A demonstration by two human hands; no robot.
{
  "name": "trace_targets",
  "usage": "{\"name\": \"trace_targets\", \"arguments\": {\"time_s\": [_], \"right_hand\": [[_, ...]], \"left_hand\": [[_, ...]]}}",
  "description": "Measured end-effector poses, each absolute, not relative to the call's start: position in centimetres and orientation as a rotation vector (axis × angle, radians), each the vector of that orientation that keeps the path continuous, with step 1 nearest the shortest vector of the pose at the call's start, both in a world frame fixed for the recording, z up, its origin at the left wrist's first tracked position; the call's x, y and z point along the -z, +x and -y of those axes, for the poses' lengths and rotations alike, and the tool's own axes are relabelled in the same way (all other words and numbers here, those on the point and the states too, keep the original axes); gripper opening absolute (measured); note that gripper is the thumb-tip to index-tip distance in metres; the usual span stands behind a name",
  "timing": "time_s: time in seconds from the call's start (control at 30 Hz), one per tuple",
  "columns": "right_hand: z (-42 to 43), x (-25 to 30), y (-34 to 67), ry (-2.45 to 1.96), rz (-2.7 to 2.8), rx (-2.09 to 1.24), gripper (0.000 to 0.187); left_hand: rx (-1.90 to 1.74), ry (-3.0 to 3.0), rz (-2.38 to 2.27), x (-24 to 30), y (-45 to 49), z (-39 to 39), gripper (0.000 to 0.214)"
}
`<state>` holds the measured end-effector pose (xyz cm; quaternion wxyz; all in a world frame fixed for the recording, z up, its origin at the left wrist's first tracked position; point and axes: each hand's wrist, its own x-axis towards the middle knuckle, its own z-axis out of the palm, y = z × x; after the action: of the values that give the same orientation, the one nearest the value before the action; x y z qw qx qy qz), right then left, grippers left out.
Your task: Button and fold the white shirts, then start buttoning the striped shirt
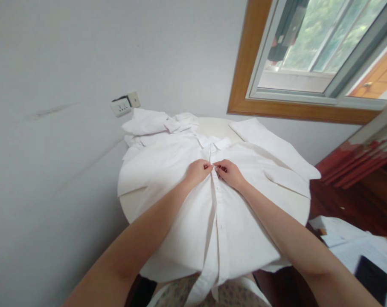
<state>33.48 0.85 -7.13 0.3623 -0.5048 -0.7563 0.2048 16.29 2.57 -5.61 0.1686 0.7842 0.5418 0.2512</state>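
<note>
A white button-up shirt (167, 170) lies spread front-up over a small round white table (132, 204), collar away from me, hem hanging off the near edge. My left hand (198, 170) and my right hand (230, 172) meet at the button strip just below the collar. Both pinch the strip's edges, fingertips almost touching. One sleeve (270, 147) stretches to the right; the other is bunched at the far left.
The table stands against a pale wall with a socket (125, 103). A wood-framed window (308, 55) is at the upper right. Dark red furniture and a surface with white cloth and a dark object (370, 277) lie to the right.
</note>
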Motion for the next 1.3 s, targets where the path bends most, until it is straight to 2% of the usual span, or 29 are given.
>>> {"name": "trace_targets", "arguments": {"time_s": [0.43,0.67,0.9,1.3], "right_hand": [[-0.3,6.6,33.3,-1.292,1.964,-0.499,0.022],[-0.4,6.7,32.6,-1.394,1.754,-0.703,0.021],[-0.7,6.5,32.0,-1.559,1.984,-0.286,0.025],[0.0,6.1,31.1,-1.711,1.998,-0.149,0.027]], "left_hand": [[-0.705,2.304,-1.616,5.9,16.6,-2.5,0.025],[-0.696,2.337,-1.67,6.1,16.7,-2.5,0.029],[-0.666,2.391,-1.707,6.1,17.0,-2.4,0.03],[-0.634,2.348,-1.659,6.2,16.8,-2.6,0.031]]}}
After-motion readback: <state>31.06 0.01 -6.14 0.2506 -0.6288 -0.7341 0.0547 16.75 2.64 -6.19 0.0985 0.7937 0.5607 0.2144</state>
